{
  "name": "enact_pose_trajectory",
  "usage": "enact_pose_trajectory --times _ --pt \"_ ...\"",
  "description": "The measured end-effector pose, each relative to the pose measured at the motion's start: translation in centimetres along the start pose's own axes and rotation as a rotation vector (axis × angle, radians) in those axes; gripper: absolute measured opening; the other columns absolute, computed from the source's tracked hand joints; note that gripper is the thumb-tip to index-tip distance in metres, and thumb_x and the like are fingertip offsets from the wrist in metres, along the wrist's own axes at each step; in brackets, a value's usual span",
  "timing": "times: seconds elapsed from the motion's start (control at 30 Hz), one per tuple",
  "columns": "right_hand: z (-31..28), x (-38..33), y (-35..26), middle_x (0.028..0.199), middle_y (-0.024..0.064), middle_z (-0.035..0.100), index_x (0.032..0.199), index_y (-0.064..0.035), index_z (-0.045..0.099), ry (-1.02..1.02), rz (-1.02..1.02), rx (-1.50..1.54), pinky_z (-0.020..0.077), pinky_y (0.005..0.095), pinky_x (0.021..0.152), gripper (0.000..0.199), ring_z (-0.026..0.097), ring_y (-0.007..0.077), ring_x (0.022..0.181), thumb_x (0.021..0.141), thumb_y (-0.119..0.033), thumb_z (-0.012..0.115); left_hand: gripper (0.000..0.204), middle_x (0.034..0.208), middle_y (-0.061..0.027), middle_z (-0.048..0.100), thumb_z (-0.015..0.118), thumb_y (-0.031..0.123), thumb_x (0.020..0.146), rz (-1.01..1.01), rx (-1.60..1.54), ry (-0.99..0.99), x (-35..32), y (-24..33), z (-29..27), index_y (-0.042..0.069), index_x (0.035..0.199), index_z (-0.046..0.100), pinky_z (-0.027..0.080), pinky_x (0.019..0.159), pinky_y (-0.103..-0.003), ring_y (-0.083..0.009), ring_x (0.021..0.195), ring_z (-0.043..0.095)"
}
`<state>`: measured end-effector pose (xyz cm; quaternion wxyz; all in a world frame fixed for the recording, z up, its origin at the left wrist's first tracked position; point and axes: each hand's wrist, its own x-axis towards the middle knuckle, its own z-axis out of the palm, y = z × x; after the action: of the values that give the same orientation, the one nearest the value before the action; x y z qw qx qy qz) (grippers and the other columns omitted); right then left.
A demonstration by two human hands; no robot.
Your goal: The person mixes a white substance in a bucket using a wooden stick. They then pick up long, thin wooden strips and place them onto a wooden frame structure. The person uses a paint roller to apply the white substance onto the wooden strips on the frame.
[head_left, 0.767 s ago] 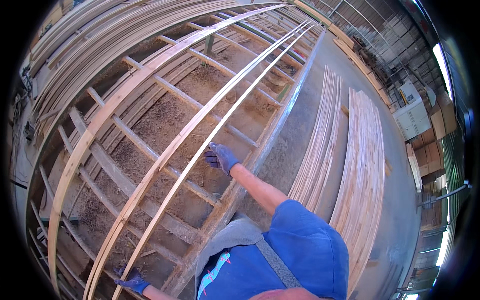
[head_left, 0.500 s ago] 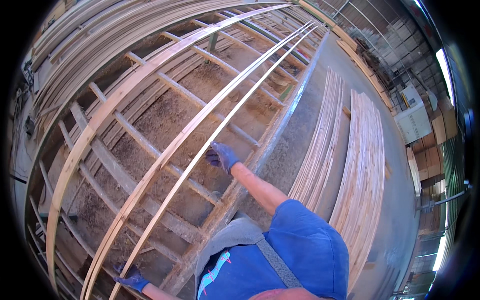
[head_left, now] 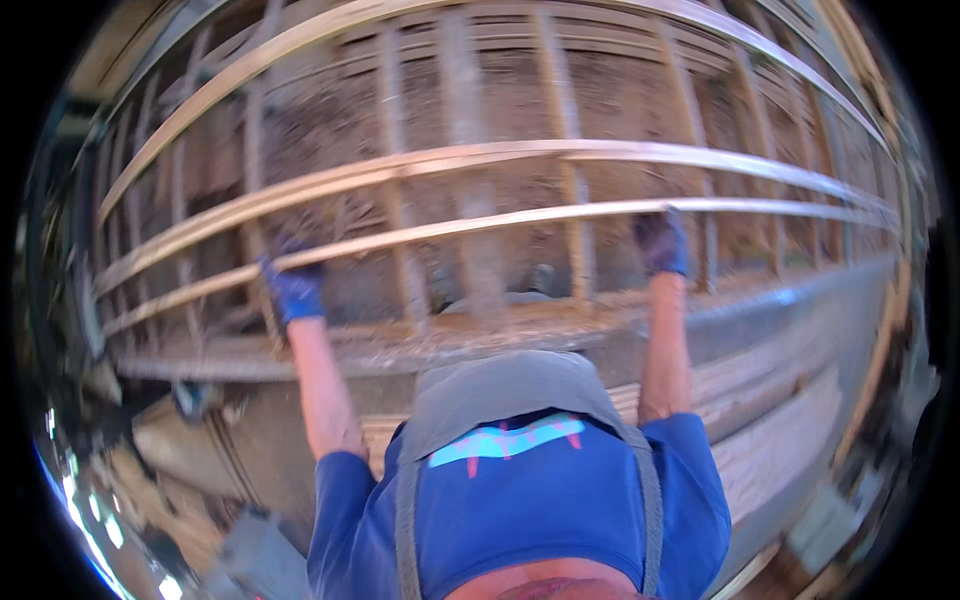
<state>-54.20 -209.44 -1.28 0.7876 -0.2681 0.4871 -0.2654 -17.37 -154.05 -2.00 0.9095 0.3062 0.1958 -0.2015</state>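
Note:
A long, thin wooden strip (head_left: 490,222) runs across in front of me, resting over the crossbars of a rack. My left hand (head_left: 293,285), in a blue-purple glove, is closed around this strip left of centre, fingers behind it. On the right, my gloved right hand (head_left: 662,243) grips the same strip from its near side; its fingers are partly blurred. Just beyond lies a pair of wooden strips (head_left: 480,157) side by side, touched by neither hand. Farther off is another wooden board (head_left: 310,33).
Crossbars (head_left: 575,230) of the rack span a pit of brown debris, with a near ledge (head_left: 450,345) before my body. Stacked boards (head_left: 740,400) lie on the floor at right. A grey boxy object (head_left: 255,560) stands at lower left.
My view has swung, so the strips that ran diagonally now lie crosswise. Both hands are now in full view on the nearest strip.

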Motion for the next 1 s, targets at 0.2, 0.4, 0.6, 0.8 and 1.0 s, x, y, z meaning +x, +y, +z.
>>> enact_pose_trajectory --times 0.2,0.4,0.6,0.8,1.0 --pt "-3.2 1.1 -0.7 0.12 0.0071 0.061 0.119 -0.0163 0.057 -0.114 -0.002 -0.031 0.0426 0.0424 0.089 0.039 0.054 0.0275 0.108 0.091 -0.043 0.054 0.067 0.108 -0.0087 0.067 0.054 0.071 0.079 -0.042 0.009 0.196 -2.0 -1.1 2.5 0.011 0.108 0.064 0.052 0.086 -0.046 -0.0273 0.096 0.063" --pt "-2.4 0.9 -0.7 0.13 0.008 0.056 0.127 -0.0121 0.053 -0.022 -0.002 -0.081 0.0387 0.0413 0.097 0.049 0.052 0.0273 0.113 0.094 -0.048 0.051 0.056 0.103 -0.0071 0.065 0.054 0.068 0.084 0.038 -0.062 0.255 -4.0 -0.4 -0.2 0.017 0.105 0.061 0.054 0.08 -0.047 -0.0273 0.094 0.062" --pt "-3.1 1.4 -1.1 0.129 0.0144 0.055 0.13 -0.0101 0.05 -0.011 -0.04 -0.101 0.0399 0.0403 0.099 0.054 0.052 0.0288 0.116 0.093 -0.049 0.051 0.058 0.12 -0.0078 0.055 0.052 0.063 0.088 0.086 -0.032 0.21 -5.3 -0.9 1.2 0.017 0.123 0.052 0.049 0.089 -0.048 -0.0283 0.105 0.056" --pt "-2.8 1.9 -1.1 0.138 0.009 0.05 0.134 -0.0108 0.049 -0.02 -0.01 -0.064 0.0334 0.0394 0.103 0.062 0.046 0.0272 0.124 0.091 -0.056 0.051 0.055 0.108 -0.0072 0.063 0.053 0.061 0.089 0.102 -0.046 0.208 -5.0 -1.7 1.1 0.015 0.118 0.059 0.05 0.089 -0.044 -0.0263 0.099 0.06" --pt "-3.4 2.1 -0.1 0.137 0.0079 0.051 0.134 -0.0112 0.049 -0.092 0.009 -0.081 0.0333 0.0391 0.103 0.064 0.045 0.0268 0.125 0.09 -0.057 0.052 0.053 0.109 -0.0098 0.064 0.059 0.054 0.089 0.124 -0.11 0.149 -5.5 -1.4 -0.3 0.01 0.119 0.06 0.052 0.089 -0.045 -0.0275 0.101 0.061"
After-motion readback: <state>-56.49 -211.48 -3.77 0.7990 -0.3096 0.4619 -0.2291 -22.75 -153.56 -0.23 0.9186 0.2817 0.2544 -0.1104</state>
